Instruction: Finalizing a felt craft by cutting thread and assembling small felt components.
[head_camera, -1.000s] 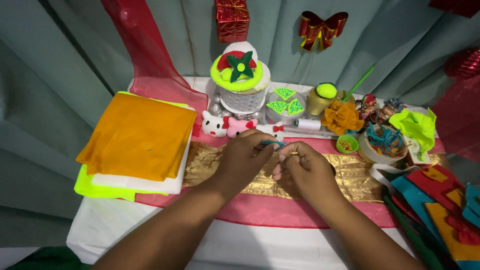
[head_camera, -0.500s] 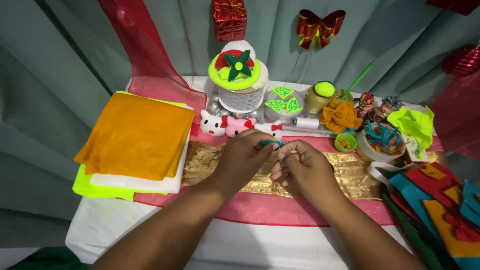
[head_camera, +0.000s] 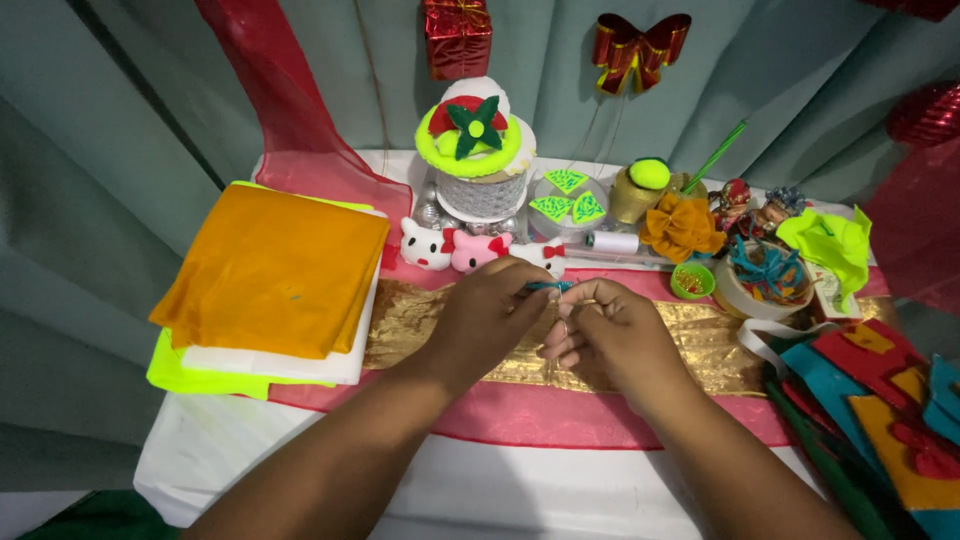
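While both are meeting over the gold cloth (head_camera: 690, 345):
Left hand (head_camera: 487, 318): pinching one end of a small teal piece (head_camera: 548, 286).
Right hand (head_camera: 605, 335): gripping the other end, fingers curling in.
Teal piece: hanging between the fingertips, above the counter (head_camera: 250, 450).
Beyond: pink and white cat toys (head_camera: 455, 247) are sitting, orange fabric (head_camera: 270, 268) lying left.

Both hands meet over the gold cloth strip (head_camera: 690, 340) on the counter (head_camera: 300, 450): left hand (head_camera: 485, 315) and right hand (head_camera: 610, 335) pinch a small teal piece (head_camera: 548, 286) between fingertips. Orange folded fabric (head_camera: 270, 265) lies left.
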